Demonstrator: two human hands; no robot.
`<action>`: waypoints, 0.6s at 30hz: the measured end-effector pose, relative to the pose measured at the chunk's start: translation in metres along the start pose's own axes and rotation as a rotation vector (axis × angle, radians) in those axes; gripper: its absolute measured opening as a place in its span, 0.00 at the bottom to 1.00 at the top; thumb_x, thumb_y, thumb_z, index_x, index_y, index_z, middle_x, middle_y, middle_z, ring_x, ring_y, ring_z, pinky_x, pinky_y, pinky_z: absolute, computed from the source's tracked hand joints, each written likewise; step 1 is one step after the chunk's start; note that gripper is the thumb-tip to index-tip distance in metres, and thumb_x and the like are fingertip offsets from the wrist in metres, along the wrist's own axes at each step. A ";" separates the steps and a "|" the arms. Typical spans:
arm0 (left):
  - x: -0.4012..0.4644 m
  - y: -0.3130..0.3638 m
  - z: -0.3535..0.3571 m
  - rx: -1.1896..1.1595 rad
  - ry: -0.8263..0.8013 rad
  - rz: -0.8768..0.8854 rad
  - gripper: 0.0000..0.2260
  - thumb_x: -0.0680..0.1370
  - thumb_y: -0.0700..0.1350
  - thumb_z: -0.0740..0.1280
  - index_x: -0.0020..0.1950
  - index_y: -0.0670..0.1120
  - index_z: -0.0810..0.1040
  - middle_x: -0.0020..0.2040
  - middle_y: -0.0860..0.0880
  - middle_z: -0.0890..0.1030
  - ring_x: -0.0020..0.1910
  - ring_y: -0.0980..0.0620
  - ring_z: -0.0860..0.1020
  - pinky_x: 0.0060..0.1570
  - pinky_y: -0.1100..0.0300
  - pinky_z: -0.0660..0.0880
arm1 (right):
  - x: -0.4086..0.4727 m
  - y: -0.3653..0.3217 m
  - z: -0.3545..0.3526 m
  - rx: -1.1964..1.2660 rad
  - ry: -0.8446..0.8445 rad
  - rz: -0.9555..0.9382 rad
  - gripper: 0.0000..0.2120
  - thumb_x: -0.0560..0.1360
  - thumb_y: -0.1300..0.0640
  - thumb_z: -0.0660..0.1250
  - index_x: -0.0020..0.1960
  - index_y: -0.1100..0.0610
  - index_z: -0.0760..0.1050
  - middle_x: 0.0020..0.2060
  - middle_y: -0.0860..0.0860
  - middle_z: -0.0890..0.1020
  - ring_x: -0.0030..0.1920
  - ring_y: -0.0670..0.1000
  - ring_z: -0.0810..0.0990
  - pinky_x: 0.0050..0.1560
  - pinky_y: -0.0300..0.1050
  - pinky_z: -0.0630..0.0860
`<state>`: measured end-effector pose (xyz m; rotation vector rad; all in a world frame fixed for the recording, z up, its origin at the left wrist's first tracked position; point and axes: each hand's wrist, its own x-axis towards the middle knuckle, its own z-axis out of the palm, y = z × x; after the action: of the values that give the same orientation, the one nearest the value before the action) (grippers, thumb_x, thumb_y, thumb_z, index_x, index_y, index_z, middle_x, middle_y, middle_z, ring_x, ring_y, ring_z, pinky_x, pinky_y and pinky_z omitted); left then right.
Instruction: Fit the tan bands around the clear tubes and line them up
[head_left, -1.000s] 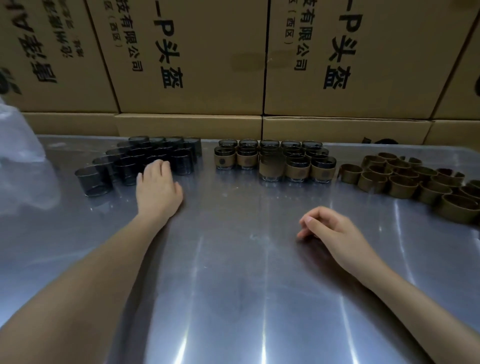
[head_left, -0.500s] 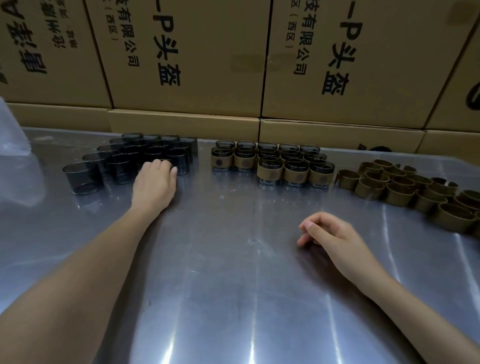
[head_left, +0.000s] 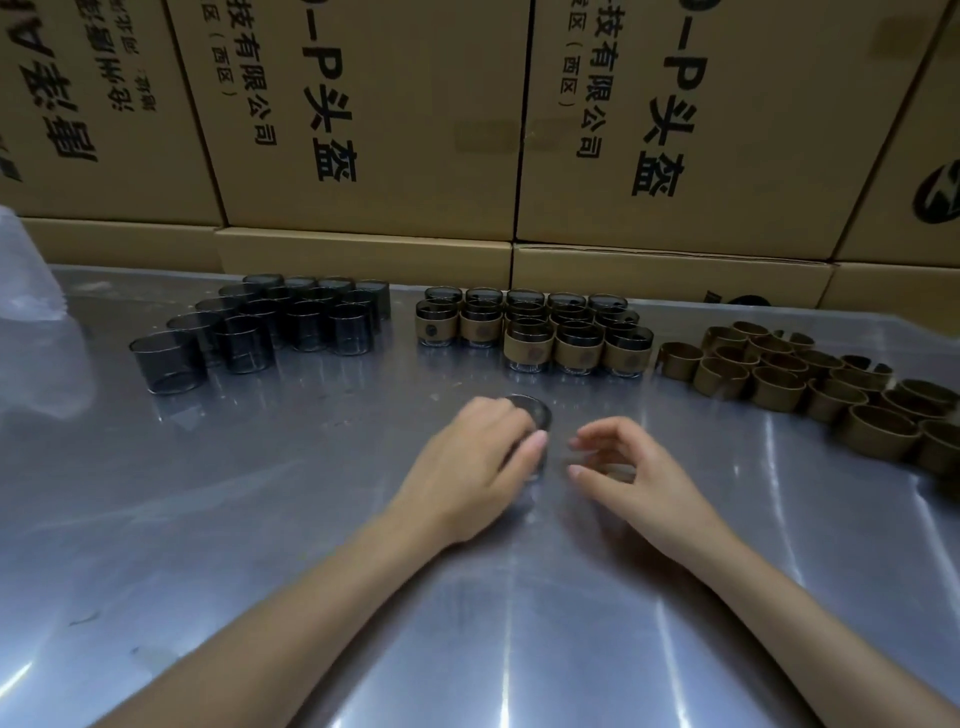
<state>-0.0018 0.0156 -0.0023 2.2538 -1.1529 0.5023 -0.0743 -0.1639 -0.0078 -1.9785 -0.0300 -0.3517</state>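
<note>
One tube (head_left: 531, 415) sits in our left hand (head_left: 467, 462), fingers curled round it, before the banded rows (head_left: 535, 332); right hand (head_left: 623, 467) hangs loosely curled, empty. Squeezing may tip it.

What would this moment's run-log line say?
stage: tube fetched, unbanded | left hand: holds clear tube | right hand: empty, beside tube | tan bands: loose, far right

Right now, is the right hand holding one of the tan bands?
No, the right hand is empty; the tan bands sit untouched further right.
</note>
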 end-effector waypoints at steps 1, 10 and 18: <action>0.003 0.015 0.007 -0.030 -0.013 0.037 0.17 0.82 0.52 0.53 0.44 0.43 0.74 0.42 0.47 0.75 0.45 0.48 0.71 0.49 0.50 0.70 | -0.001 0.001 0.000 -0.008 -0.020 -0.006 0.16 0.72 0.65 0.72 0.54 0.51 0.72 0.50 0.48 0.80 0.50 0.44 0.80 0.50 0.32 0.75; 0.011 0.039 0.028 -0.282 0.166 -0.023 0.16 0.76 0.53 0.64 0.61 0.47 0.74 0.61 0.53 0.68 0.63 0.56 0.68 0.61 0.66 0.66 | 0.000 0.004 -0.002 0.015 0.018 -0.164 0.27 0.63 0.59 0.70 0.60 0.45 0.71 0.52 0.42 0.81 0.52 0.42 0.81 0.47 0.32 0.75; 0.017 0.038 0.026 -0.703 0.052 -0.270 0.23 0.67 0.55 0.73 0.60 0.55 0.74 0.54 0.58 0.81 0.55 0.63 0.78 0.56 0.66 0.74 | 0.001 0.010 -0.003 0.053 0.083 -0.181 0.29 0.65 0.69 0.76 0.58 0.47 0.73 0.51 0.42 0.82 0.53 0.43 0.81 0.49 0.40 0.77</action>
<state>-0.0215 -0.0289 -0.0017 1.7217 -0.8081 0.0264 -0.0720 -0.1708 -0.0147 -1.9118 -0.1651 -0.5449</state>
